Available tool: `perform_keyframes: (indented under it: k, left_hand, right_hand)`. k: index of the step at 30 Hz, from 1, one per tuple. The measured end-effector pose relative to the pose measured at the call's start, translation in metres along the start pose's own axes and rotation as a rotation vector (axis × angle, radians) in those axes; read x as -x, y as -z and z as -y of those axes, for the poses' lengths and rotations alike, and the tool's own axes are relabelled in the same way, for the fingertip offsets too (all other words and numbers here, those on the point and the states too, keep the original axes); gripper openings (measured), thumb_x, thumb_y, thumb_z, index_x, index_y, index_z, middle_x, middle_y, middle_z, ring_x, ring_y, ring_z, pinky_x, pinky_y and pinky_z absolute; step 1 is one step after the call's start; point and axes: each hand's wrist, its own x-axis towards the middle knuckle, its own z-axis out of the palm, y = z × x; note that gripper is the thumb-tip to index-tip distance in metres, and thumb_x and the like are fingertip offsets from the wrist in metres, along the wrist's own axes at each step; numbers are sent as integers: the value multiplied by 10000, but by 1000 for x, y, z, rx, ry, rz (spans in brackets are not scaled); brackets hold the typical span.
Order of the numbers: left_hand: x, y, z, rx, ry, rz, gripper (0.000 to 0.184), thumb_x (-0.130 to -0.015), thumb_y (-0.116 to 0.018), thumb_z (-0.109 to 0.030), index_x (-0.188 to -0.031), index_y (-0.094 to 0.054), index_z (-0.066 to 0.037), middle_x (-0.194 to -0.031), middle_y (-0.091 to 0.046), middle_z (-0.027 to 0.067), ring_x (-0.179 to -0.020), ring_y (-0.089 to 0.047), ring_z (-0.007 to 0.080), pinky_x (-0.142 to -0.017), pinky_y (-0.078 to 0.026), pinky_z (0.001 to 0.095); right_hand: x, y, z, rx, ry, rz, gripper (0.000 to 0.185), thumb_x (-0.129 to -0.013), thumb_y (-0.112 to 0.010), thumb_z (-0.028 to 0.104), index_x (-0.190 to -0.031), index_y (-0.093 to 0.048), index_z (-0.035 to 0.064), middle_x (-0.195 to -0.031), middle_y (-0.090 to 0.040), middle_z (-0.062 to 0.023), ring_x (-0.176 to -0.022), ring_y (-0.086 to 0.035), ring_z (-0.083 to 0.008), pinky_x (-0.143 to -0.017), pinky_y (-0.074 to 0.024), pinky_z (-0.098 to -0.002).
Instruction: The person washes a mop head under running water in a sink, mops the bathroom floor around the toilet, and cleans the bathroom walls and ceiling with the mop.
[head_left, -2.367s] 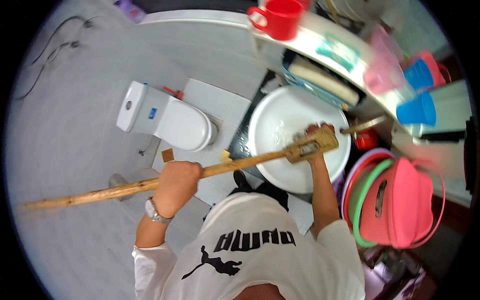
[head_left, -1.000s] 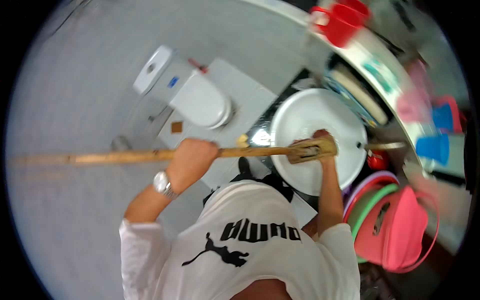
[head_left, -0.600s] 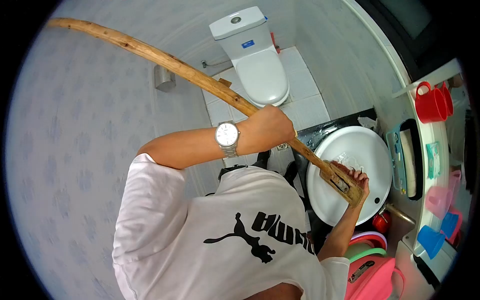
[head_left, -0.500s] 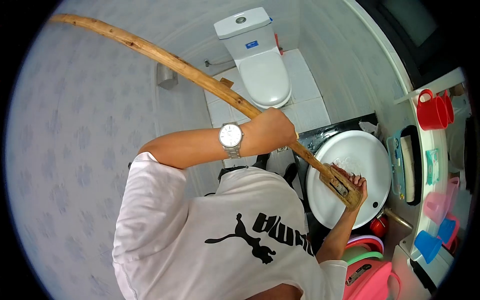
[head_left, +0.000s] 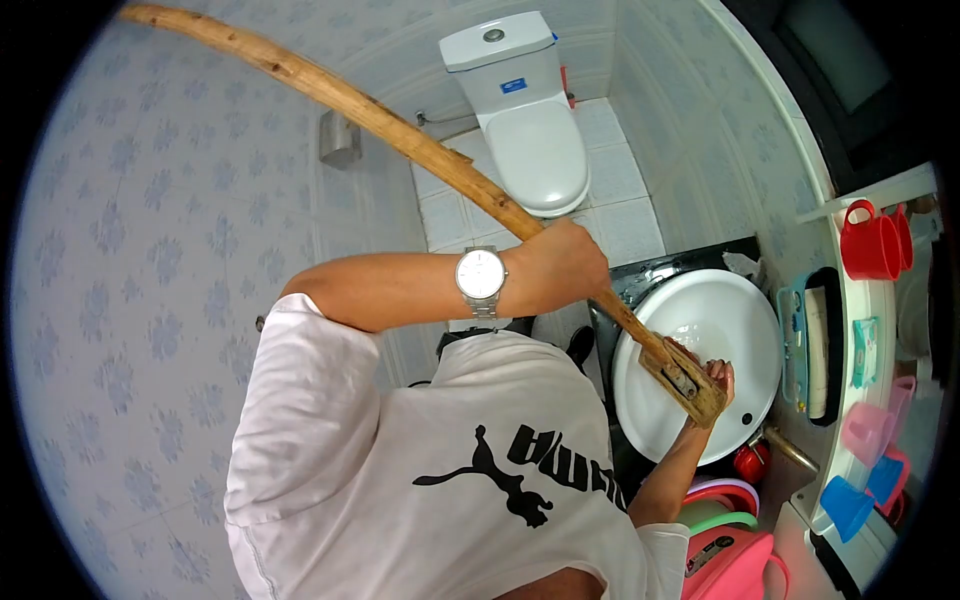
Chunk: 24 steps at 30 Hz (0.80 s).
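Observation:
My left hand, with a silver watch on its wrist, is closed around a long wooden pole. The pole slants from the upper left down to a worn wooden head over the white basin. My right hand is at the head's right side, fingers curled against it; part of the hand is hidden beneath the wood. Something reddish-brown shows along the head's upper edge, too small to make out. Clear water or wet shine lies in the basin.
A white toilet stands beyond the pole. Red cups, a pink cup and a blue cup line the shelf at right. Stacked basins and a pink bucket sit below the sink. A metal holder is on the wall.
The view has turned, so the toilet and basin appear shifted. The pole has gone from nearly level to a steep diagonal in the view. Both hands have stayed on the tool.

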Motion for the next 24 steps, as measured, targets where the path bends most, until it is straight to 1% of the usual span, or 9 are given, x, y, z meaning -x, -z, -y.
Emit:
perform_keyframes:
  k: [2, 4, 6, 8, 10, 13, 19, 23, 24]
  left_hand:
    - [-6, 3, 2, 52, -19, 49, 37, -702, -662, -88, -682, -632, -80, -581, -600, 71, -543, -616, 239, -489, -477, 342]
    - [-8, -2, 4, 116, -10, 50, 30, -727, -634, -94, -730, -620, -68, -603, -610, 81, -566, -631, 258, -505, -490, 359]
    - [-2, 5, 4, 124, -52, 39, 40, -748, -605, -96, -759, -593, -60, -637, -617, 87, -603, -643, 258, -533, -497, 361]
    - [-1, 10, -6, 24, -32, 98, 42, -752, -590, -83, -740, -556, -63, -644, -603, 84, -606, -633, 256, -549, -492, 365]
    - [6, 14, -13, -33, 26, 92, 62, -757, -590, -92, -737, -533, -78, -652, -583, 71, -605, -608, 246, -565, -470, 360]
    - [10, 12, -13, -201, 20, -14, 87, -723, -602, -82, -706, -520, -104, -615, -543, 29, -570, -579, 189, -531, -435, 321]
    - [12, 17, -4, -289, -41, -93, 130, -738, -618, -93, -709, -493, -113, -599, -494, 22, -542, -533, 184, -530, -414, 327]
    - [9, 23, 4, -225, -72, -59, 137, -731, -621, -74, -713, -488, -101, -586, -504, 45, -529, -541, 219, -514, -418, 347]
    - [9, 22, 5, -182, 6, 22, 132, -720, -619, -60, -707, -491, -90, -577, -515, 65, -524, -548, 241, -508, -424, 362]
  right_hand:
    - [9, -33, 4, -51, -89, -151, 226, -959, -450, 243, -814, -521, 85, -673, -470, -35, -681, -507, -221, -800, -472, -404]
    - [15, -58, 13, -50, -161, -195, 280, -968, -450, 293, -1035, -559, 44, -740, -520, -51, -716, -546, -249, -839, -475, -447]
    - [18, -58, 15, -103, -126, -44, 437, -965, -465, 355, -1225, -514, 8, -859, -581, -81, -793, -574, -267, -853, -474, -457]
    - [8, -6, 1, -187, -9, 63, 534, -958, -461, 417, -1282, -478, -6, -993, -614, -123, -922, -580, -278, -900, -460, -443]
    - [4, 27, -16, -183, 43, 49, 548, -954, -445, 445, -1274, -482, 2, -1084, -602, -147, -1012, -562, -276, -949, -434, -428]
    - [24, -9, -13, -134, 27, 263, 510, -950, -432, 427, -1259, -501, 28, -1175, -547, -149, -1060, -534, -252, -989, -399, -412]
    - [31, -50, 3, -80, 165, 527, 444, -942, -406, 392, -1229, -539, 81, -1357, -438, -154, -1155, -478, -204, -1071, -329, -380]
    - [22, -52, 6, -136, 186, 474, 455, -938, -418, 407, -1228, -542, 80, -1367, -442, -147, -1172, -475, -200, -1073, -331, -370]
    - [20, -49, 4, -160, 178, 435, 462, -937, -424, 414, -1230, -541, 77, -1360, -449, -144, -1173, -478, -202, -1069, -336, -369]
